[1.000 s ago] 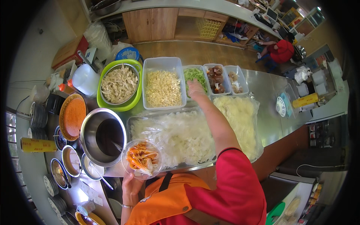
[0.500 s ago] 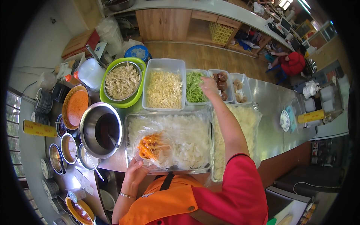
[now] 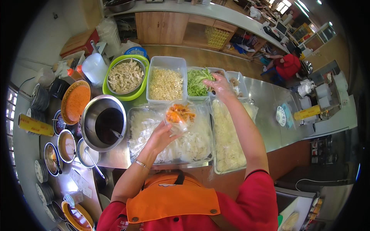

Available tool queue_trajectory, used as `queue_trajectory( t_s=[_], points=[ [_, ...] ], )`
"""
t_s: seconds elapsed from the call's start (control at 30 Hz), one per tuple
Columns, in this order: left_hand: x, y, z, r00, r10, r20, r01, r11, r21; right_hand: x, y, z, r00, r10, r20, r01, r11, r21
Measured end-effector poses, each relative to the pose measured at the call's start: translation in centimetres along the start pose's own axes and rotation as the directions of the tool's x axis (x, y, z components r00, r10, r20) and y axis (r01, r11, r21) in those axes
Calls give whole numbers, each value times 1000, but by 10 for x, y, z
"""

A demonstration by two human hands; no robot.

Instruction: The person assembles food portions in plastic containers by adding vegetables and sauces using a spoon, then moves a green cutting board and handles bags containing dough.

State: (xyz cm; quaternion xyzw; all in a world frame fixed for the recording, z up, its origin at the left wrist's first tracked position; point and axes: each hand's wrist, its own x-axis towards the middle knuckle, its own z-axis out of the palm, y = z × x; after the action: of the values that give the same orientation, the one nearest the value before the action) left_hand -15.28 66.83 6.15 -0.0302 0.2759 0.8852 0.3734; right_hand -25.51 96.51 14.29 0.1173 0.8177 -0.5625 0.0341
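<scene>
My left hand (image 3: 160, 138) is closed on the near side of a clear bowl (image 3: 185, 125), apparently lined with thin plastic. Orange-sauced food (image 3: 180, 112) lies in it. The bowl is held above a tray of white, wide noodles (image 3: 198, 146) covered partly by clear film. Over the tub at the back, my right hand (image 3: 223, 86) has its fingers bent round a clump of shredded cucumber (image 3: 206, 77). More green shreds (image 3: 196, 87) fill the tub under it. Beside that stands a tub of bean sprouts (image 3: 165, 85).
A film-covered tray of pale yellow noodles (image 3: 230, 140) lies under my right forearm. To the left are a green basin (image 3: 122, 95) with pale shredded food, a steel pot (image 3: 87, 133) of dark liquid, and an orange sauce bowl (image 3: 76, 103). A plate (image 3: 281, 115) lies right.
My left hand has carried the bowl forward and right, toward the cucumber tub. My right hand has risen slightly with a clump of cucumber in its fingers.
</scene>
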Motion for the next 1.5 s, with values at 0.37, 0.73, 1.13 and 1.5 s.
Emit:
queue_trajectory(
  t_s=[0.37, 0.73, 1.13, 1.5],
  points=[
    [29, -51, 41, 959, -205, 197, 196, 979, 63, -171, -5, -3, 934, -327, 145, 337, 666, -666],
    [53, -156, 111, 857, -425, 291, 425, 903, 69, -266, 65, -115, 891, -448, -72, 342, 768, -541],
    [128, -334, 210, 731, -562, 386, 581, 810, 78, -357, 216, -289, 839, 373, -396, -335, 928, 163],
    [161, -348, 210, 876, -463, 133, 362, 815, 453, -273, 418, -360, 785, 358, -506, -141, 898, 416]
  ],
)
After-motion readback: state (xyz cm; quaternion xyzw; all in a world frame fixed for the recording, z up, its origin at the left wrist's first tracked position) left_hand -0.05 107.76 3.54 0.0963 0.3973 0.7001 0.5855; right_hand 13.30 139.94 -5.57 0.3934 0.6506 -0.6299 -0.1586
